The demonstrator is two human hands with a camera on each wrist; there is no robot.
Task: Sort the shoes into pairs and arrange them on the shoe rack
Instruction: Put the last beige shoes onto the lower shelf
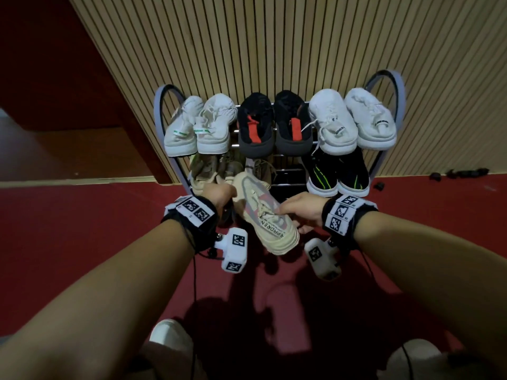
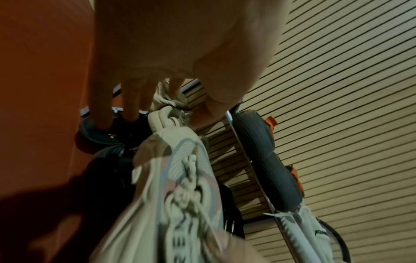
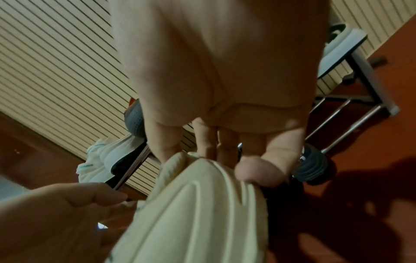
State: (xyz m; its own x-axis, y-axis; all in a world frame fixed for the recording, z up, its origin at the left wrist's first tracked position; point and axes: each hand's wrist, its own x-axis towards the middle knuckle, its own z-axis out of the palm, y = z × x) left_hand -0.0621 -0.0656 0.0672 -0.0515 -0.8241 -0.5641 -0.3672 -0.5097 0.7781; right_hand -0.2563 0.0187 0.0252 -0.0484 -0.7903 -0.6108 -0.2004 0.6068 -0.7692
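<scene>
Beige shoe (image 1: 267, 215) — held in the air in front of the rack's (image 1: 389, 86) lower shelf, toe pointing toward the gap at mid-shelf. Right hand (image 1: 303, 212) grips its sole edge, thumb on one side and fingers curled under, as the right wrist view shows. Left hand (image 1: 219, 194) sits at the toe end; fingers hang straight in the left wrist view, and whether they hold the shoe cannot be told.

Lower shelf: a matching beige shoe (image 1: 260, 168) lies behind the held one; a tan pair (image 1: 208, 171) at left; a black-green pair (image 1: 338, 174) at right.

Top shelf: white pair (image 1: 197, 127), black-red pair (image 1: 274, 124), white pair (image 1: 354, 122) — all side by side.

Progress, as judged: five pairs racked, the sixth half placed; this shoe appears to be the last. Small dark bits (image 1: 463, 172) lie on the floor at right.
</scene>
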